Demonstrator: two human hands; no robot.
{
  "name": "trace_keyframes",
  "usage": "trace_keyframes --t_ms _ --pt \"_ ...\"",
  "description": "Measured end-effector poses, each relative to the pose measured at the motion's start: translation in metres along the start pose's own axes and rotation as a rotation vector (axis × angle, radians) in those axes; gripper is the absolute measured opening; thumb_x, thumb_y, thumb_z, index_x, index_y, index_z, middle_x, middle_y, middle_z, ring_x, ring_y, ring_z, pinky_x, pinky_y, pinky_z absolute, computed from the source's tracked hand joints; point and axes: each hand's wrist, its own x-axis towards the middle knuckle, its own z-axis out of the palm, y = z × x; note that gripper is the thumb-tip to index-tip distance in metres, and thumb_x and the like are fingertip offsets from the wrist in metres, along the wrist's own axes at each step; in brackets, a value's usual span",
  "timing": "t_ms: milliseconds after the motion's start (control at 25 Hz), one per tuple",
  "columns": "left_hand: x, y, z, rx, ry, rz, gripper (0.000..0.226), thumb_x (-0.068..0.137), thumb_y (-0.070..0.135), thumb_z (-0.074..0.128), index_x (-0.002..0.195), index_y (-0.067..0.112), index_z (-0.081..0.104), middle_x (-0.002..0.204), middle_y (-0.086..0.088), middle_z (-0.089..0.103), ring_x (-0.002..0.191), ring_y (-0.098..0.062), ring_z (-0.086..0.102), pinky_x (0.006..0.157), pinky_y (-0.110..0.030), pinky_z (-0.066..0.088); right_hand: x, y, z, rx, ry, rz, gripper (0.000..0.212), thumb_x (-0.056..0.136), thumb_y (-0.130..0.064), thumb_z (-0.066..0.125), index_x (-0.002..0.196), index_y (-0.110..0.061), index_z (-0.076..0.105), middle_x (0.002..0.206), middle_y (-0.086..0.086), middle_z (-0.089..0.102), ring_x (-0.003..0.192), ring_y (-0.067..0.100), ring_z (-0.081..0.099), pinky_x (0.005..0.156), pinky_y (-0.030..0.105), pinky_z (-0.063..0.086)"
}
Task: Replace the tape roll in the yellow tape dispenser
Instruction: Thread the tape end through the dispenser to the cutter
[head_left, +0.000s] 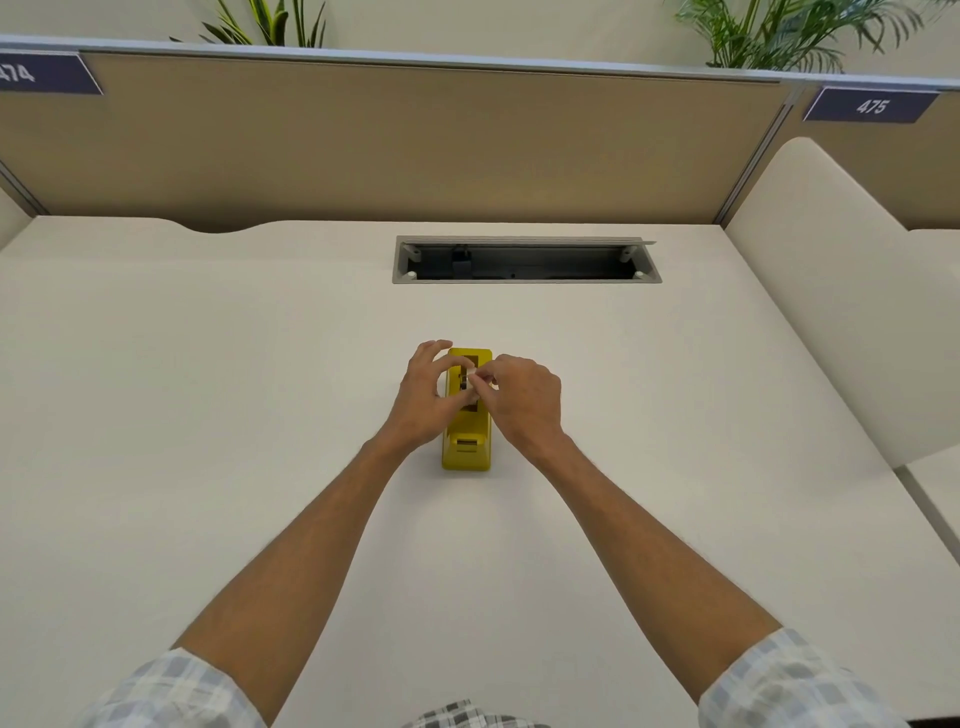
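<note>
My view: yellow tape dispenser (466, 447) mid-desk (208, 415). Left hand (423, 400) curled round small white roll (470, 383) over its slot, right hand (524, 402) pinching same roll. Both gripping, looks like.

Yellow tape dispenser (466, 452) standing near the centre of the tabletop (208, 389), long axis toward the rear edge. Left hand (427, 396) and right hand (524, 402) meet over its open top, fingertips pinching a small white part (471, 382); cable slot (524, 259) behind.
</note>
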Motion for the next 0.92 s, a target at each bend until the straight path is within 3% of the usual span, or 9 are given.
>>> trace_keyframes --t_ms 160,480,600,760,920 --pt "0.0025 -0.0037 -0.0008 0.048 -0.095 -0.045 0.053 0.089 0.040 0.061 0.137 0.021 0.049 0.153 -0.003 0.031 0.144 -0.022 0.019 0.114 -0.054 0.026 0.0014 0.0007 0.0002 -0.003 -0.005 0.000 0.026 0.095 -0.034 0.054 0.090 -0.022 0.076 0.088 -0.003 0.071 0.080 0.019 0.064 0.064 0.033 0.049" --pt "0.0022 -0.0012 -0.0038 0.081 -0.085 -0.044 0.048 0.086 0.037 0.065 0.131 0.023 0.056 0.156 -0.002 0.029 0.147 -0.022 0.011 0.115 -0.057 0.021 0.0025 0.0026 -0.0001 0.027 0.000 -0.033 0.025 0.096 -0.035 0.052 0.101 -0.025 0.074 0.093 -0.002 0.070 0.084 0.019 0.064 0.066 0.031 0.046" --pt "0.0023 -0.0012 -0.0040 0.095 -0.083 -0.040 0.047 0.086 0.036 0.065 0.131 0.024 0.057 0.155 -0.002 0.030 0.147 -0.022 0.011 0.114 -0.058 0.022 0.0026 0.0019 -0.0003 0.001 0.001 -0.068 0.025 0.097 -0.033 0.051 0.099 -0.026 0.075 0.091 -0.002 0.069 0.082 0.020 0.064 0.063 0.031 0.046" --pt "0.0041 -0.0014 -0.0054 0.121 -0.088 -0.024 0.046 0.085 0.035 0.067 0.129 0.025 0.058 0.154 -0.003 0.032 0.147 -0.022 0.012 0.113 -0.059 0.023 0.0023 0.0019 -0.0003 -0.087 0.040 -0.187 0.024 0.098 -0.027 0.051 0.094 -0.020 0.074 0.088 0.000 0.069 0.077 0.022 0.064 0.056 0.027 0.033" --pt "0.0037 -0.0011 -0.0044 0.135 -0.089 -0.031 0.047 0.085 0.035 0.067 0.130 0.027 0.057 0.154 -0.003 0.032 0.147 -0.023 0.012 0.114 -0.058 0.023 0.0049 0.0038 0.0018 -0.145 0.069 -0.250 0.018 0.094 -0.020 0.058 0.086 -0.016 0.073 0.080 0.002 0.069 0.067 0.024 0.064 0.051 0.026 0.032"
